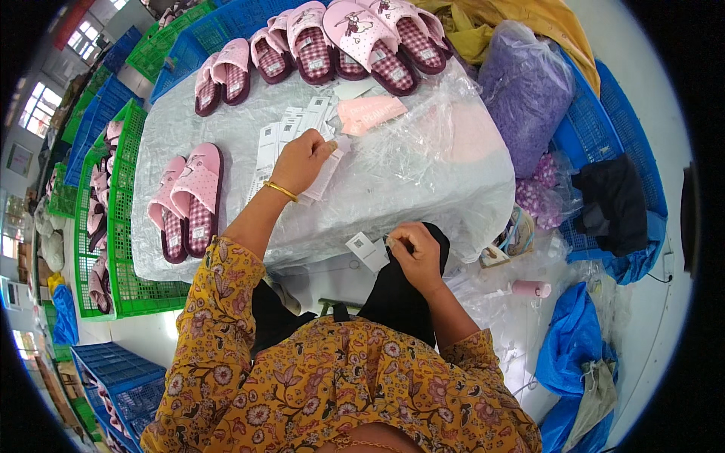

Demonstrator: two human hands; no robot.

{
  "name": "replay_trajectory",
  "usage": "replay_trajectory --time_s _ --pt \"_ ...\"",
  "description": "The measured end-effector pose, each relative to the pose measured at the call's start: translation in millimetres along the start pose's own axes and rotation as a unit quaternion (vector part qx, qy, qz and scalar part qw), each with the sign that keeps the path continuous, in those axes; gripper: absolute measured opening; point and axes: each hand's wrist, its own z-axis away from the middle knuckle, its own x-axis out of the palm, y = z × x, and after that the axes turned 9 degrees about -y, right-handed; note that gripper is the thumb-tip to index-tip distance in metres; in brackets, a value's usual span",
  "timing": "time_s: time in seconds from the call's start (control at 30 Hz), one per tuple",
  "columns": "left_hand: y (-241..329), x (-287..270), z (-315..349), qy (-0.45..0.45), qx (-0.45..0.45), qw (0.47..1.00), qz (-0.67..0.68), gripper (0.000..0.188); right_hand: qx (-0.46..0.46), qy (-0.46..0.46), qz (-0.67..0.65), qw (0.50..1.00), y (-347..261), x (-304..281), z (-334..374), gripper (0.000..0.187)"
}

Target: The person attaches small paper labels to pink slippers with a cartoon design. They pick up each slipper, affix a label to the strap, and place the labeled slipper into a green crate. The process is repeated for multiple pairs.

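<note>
My left hand (299, 164), a gold bangle at its wrist, is above the wrapped tabletop with its fingers closed on a few white paper tags (326, 181). Other white printed tags (267, 147) lie spread beside and beyond it. Over my right thigh, just off the table's front edge, my right hand (417, 257) pinches a single white tag (367, 251) with a dark square print. A pair of pink slippers (198, 185) with checked insoles stands to the left of my left hand. A pink printed card (370, 113) lies beyond the tags.
More pink slippers (311, 47) line the table's far edge. Green crates (124, 226) with slippers stand at left. On the right are a purple-filled plastic bag (525, 90), a blue crate (589, 113) and black cloth (615, 204). A pink thread spool (531, 289) lies low on the right.
</note>
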Motion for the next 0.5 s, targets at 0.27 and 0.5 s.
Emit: replay_trajectory --time_s 0.27,0.5 --pt "-15 17 -3 0.030 0.062 0.996 0.053 0.019 -0.011 -0.012 0.037 0.999 1 -2 0 0.008" --pt "9 0 2 0.119 0.069 0.990 0.030 0.020 0.015 -0.005 0.006 1.000 5 -1 -6 0.010"
